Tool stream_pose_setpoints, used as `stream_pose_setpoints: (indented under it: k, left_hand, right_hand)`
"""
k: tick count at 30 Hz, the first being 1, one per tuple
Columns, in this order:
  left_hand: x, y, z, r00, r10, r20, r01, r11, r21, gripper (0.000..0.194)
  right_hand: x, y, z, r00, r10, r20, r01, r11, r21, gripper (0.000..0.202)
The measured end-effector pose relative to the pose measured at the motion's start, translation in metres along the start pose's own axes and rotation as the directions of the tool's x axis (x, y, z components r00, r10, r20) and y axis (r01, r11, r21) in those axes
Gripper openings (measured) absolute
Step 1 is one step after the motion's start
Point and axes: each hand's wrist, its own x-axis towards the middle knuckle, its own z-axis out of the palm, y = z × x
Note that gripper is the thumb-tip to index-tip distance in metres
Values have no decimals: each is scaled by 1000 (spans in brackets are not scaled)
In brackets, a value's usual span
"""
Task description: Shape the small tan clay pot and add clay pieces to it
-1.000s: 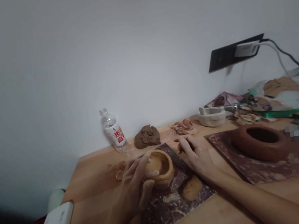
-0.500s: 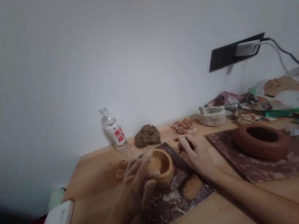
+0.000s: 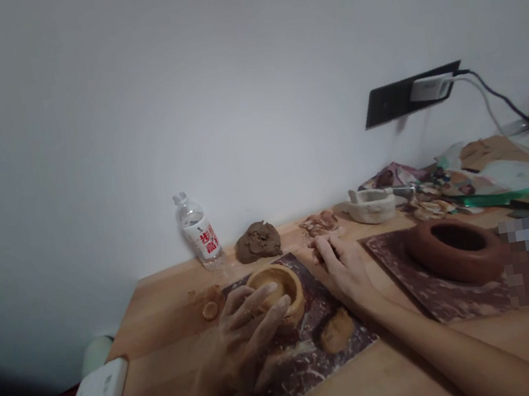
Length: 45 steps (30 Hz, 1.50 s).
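A round yellow-ochre clay bowl [image 3: 293, 281] sits on a dark red marbled board [image 3: 318, 368]. My left hand [image 3: 245, 326] is closed on its near left wall, some fingertips over the rim and one digit along the front. A flattened lump of ochre clay [image 3: 337, 330] lies on the same board, in front of the bowl. Past the board's right edge, my right hand [image 3: 341, 263] rests with its fingers bent and drawn together, close to some reddish clay scraps [image 3: 319, 222]. Whatever may be under those fingertips is hidden.
Along the wall stand a plastic bottle [image 3: 200, 232], a brown clay lump [image 3: 257, 241] and a whitish clay bowl [image 3: 372, 205]. To the right, a red-brown clay ring-shaped vessel [image 3: 431, 258] occupies another board [image 3: 412, 291]. A small ochre disc [image 3: 210, 311] lies left of the bowl.
My left hand has shifted slightly, its fingers now reaching farther across the bowl's near rim. The fingers of my right hand have drawn in a little. The view has moved slightly.
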Motion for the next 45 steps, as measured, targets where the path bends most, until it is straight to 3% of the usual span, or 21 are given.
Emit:
stream_pose_setpoints:
  k: [5,10,15,20,24,27,29,30,33,34,35,37,39,43,45]
  left_hand:
    - [7,3,-2,999,41,10,-42,999,9,51]
    - [2,4,3,1000,-13,-20,13,1000,-27,52]
    - [2,4,2,999,-10,48,10,1000,-8,53]
    - [-2,5,1,988,-145,-44,143,989,-37,46]
    - [-7,6,1,941,-316,-122,314,949,-33,37]
    - [-9,6,3,923,-352,-155,358,934,15,32]
    - [-9,5,6,890,-392,-232,406,914,13,29]
    - [-9,5,8,851,-445,-280,459,888,-17,28]
    - [-9,1,11,669,-635,-387,637,758,-142,27]
    - [-9,-1,11,635,-657,-406,664,733,-146,25]
    - [-9,-2,10,626,-652,-429,674,728,-123,24]
    - [-9,-6,9,652,-600,-463,656,753,-52,28]
    - [-10,-8,8,662,-577,-479,639,768,-43,23]
    - [-4,-7,6,682,-595,-426,654,756,-9,34]
    - [9,-3,3,682,-631,-369,680,733,4,31]
  right_hand:
    - [1,-6,-1,1000,10,-6,-10,1000,-13,37]
    - [2,-5,0,999,13,53,-14,1000,5,37]
    - [3,-2,1,1000,6,-2,-6,1000,25,34]
    - [4,2,3,988,102,114,-114,987,109,44]
    - [2,1,2,963,163,213,-214,946,243,46]
    - [-1,-3,1,953,153,261,-233,922,309,41]
    - [-2,-4,2,935,189,301,-303,867,397,41]
    - [-1,-4,3,922,220,318,-352,818,454,41]
    - [6,-2,4,882,306,358,-471,609,638,39]
    - [10,0,4,863,329,383,-505,532,680,37]
    - [13,1,2,839,350,417,-542,461,703,33]
    - [18,4,-1,788,375,489,-609,353,710,24]
    - [21,7,-3,773,355,526,-628,311,713,15]
    - [20,10,-5,833,280,477,-552,373,746,11]
    - [19,9,-6,840,272,469,-543,409,734,14]
